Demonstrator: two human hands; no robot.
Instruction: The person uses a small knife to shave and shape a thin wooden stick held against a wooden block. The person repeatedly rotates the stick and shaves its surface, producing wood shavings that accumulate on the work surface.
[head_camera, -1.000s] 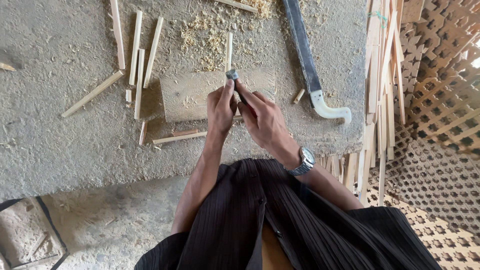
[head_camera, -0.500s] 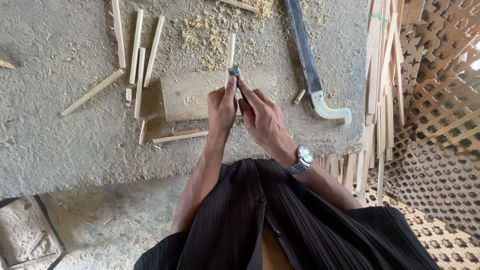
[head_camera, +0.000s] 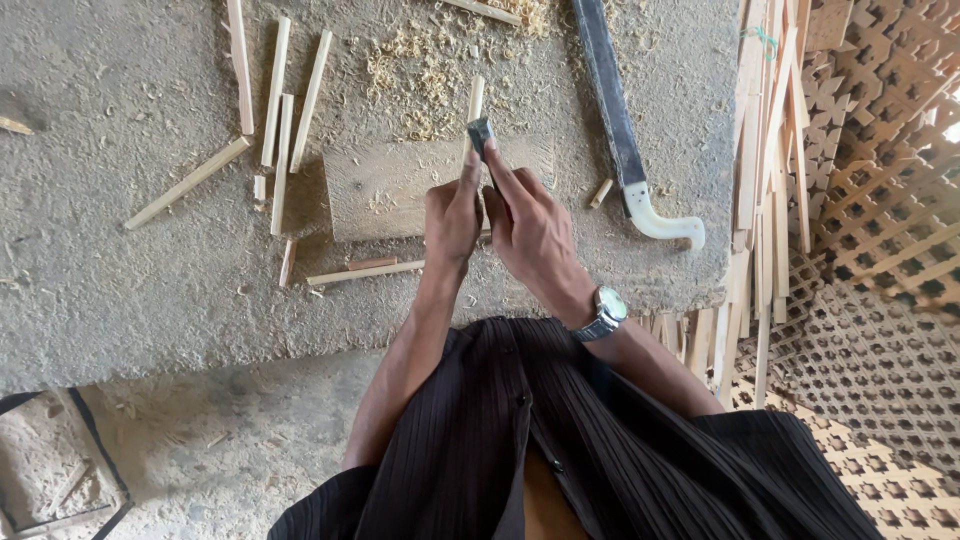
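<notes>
Head view, frame centre: left hand (head_camera: 452, 215) fingers pinch thin pale wooden stick (head_camera: 475, 102); right hand (head_camera: 530, 228) fingers clamp small dark blade (head_camera: 481, 135). Stick light, stiff, likely splintery; best held low.

A rough grey concrete slab (head_camera: 120, 300) fills the scene, dusted with pale wood shavings (head_camera: 420, 85). Below lies a dusty earthen floor (head_camera: 230, 450). Brown wooden lattice panels (head_camera: 880, 250) (sunlit at 1 edge) stand right.

Left hand (head_camera: 452, 215) fisted, thumb raised; right hand (head_camera: 530, 230) beside it, touching, forefinger extended; both forearms reaching forward.
</notes>
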